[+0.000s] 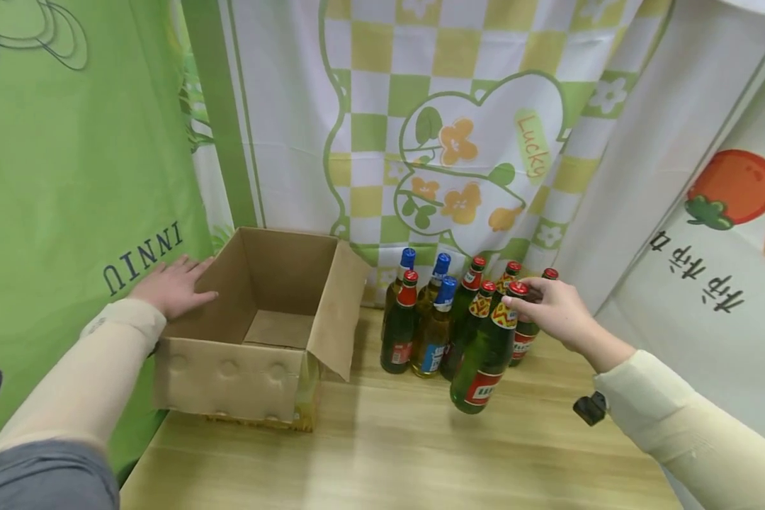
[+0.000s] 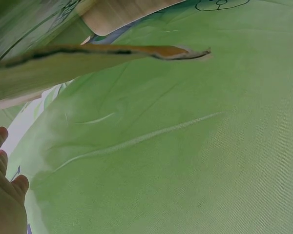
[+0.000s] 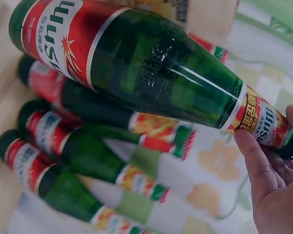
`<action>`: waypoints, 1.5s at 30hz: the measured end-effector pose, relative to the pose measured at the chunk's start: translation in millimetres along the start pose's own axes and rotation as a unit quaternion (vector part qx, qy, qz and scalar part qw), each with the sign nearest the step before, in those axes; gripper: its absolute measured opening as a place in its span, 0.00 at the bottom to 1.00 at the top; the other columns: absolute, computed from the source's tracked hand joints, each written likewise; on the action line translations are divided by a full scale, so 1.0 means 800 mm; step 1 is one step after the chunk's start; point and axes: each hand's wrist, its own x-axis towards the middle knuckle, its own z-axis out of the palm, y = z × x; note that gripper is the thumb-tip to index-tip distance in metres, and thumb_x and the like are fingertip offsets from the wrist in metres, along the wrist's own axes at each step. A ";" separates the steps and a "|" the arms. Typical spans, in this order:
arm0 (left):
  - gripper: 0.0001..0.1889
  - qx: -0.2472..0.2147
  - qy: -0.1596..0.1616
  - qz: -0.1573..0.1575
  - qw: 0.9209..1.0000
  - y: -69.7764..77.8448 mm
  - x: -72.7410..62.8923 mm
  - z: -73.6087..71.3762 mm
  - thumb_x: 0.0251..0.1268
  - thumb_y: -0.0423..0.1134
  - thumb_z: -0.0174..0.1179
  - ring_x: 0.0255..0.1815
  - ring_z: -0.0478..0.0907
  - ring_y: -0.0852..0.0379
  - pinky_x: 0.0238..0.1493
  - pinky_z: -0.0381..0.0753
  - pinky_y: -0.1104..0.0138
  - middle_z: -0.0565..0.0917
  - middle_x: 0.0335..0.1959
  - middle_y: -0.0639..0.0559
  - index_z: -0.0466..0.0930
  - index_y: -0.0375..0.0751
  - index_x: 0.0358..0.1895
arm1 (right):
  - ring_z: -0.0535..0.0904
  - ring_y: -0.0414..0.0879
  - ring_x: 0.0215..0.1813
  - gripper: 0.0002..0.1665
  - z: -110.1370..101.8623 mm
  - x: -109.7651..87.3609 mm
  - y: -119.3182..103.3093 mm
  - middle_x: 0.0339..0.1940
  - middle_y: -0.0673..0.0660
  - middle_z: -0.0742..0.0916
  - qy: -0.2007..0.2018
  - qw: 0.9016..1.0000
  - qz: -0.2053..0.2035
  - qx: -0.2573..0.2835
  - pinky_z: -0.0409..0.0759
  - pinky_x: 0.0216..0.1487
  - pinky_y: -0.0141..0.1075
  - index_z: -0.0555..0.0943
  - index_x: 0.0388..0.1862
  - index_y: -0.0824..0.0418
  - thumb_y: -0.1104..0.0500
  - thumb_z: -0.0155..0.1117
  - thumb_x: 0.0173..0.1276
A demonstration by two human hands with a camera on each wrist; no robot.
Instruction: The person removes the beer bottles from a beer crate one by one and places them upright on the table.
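My right hand (image 1: 557,309) grips a green beer bottle (image 1: 492,347) by its neck, just under the red cap. The bottle tilts slightly, in front of the other bottles, and its red-and-white label shows large in the right wrist view. Behind it stand more green bottles with red caps, one a small bottle (image 1: 400,333), and several amber bottles with blue caps (image 1: 435,333). My left hand (image 1: 177,289), fingers spread, rests at the left rim of an open cardboard box (image 1: 229,379). Inside the box, the visible part of the bottom is bare.
The box's right flap (image 1: 341,308) sticks out toward the bottles. A wooden table (image 1: 382,460) carries everything. Green fabric (image 1: 89,142) hangs close on the left, a checked curtain (image 1: 370,92) behind, and a white printed cloth (image 1: 695,340) on the right.
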 end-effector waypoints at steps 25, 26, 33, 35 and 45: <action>0.45 0.002 -0.008 -0.002 1.000 -0.012 0.005 0.005 0.79 0.59 0.49 0.77 0.46 0.21 0.75 0.41 0.30 0.56 0.77 0.23 0.47 0.27 0.81 | 0.83 0.70 0.55 0.40 0.021 0.017 0.121 0.61 0.83 0.78 0.065 0.998 0.021 0.004 0.85 0.53 0.58 0.65 0.70 0.85 0.49 0.60 0.80; 0.45 0.001 -0.007 -0.002 1.000 -0.012 0.005 0.005 0.79 0.59 0.50 0.77 0.46 0.21 0.75 0.41 0.30 0.56 0.77 0.23 0.47 0.27 0.81 | 0.83 0.71 0.55 0.41 0.022 0.018 0.122 0.61 0.83 0.78 0.067 0.997 0.023 0.005 0.84 0.53 0.58 0.65 0.70 0.85 0.49 0.59 0.81; 0.45 -0.003 -0.005 -0.003 1.000 -0.010 0.008 0.009 0.78 0.59 0.50 0.78 0.46 0.21 0.75 0.41 0.31 0.56 0.77 0.23 0.49 0.28 0.81 | 0.84 0.70 0.55 0.40 0.027 0.026 0.132 0.62 0.83 0.78 0.074 0.997 0.029 0.012 0.85 0.53 0.58 0.65 0.71 0.84 0.50 0.59 0.81; 0.44 -0.002 -0.007 -0.003 1.000 -0.009 0.008 0.009 0.78 0.58 0.50 0.78 0.46 0.21 0.75 0.41 0.30 0.56 0.77 0.23 0.48 0.27 0.81 | 0.81 0.72 0.58 0.41 0.028 0.027 0.137 0.63 0.83 0.77 0.072 0.997 0.033 0.013 0.83 0.55 0.59 0.64 0.72 0.84 0.49 0.59 0.81; 0.45 0.002 -0.015 -0.005 1.000 -0.007 0.011 0.005 0.79 0.58 0.50 0.78 0.45 0.21 0.75 0.40 0.31 0.56 0.77 0.22 0.46 0.27 0.81 | 0.72 0.76 0.66 0.47 0.031 0.037 0.148 0.67 0.84 0.72 0.053 0.997 0.057 0.028 0.78 0.61 0.64 0.56 0.76 0.83 0.45 0.55 0.82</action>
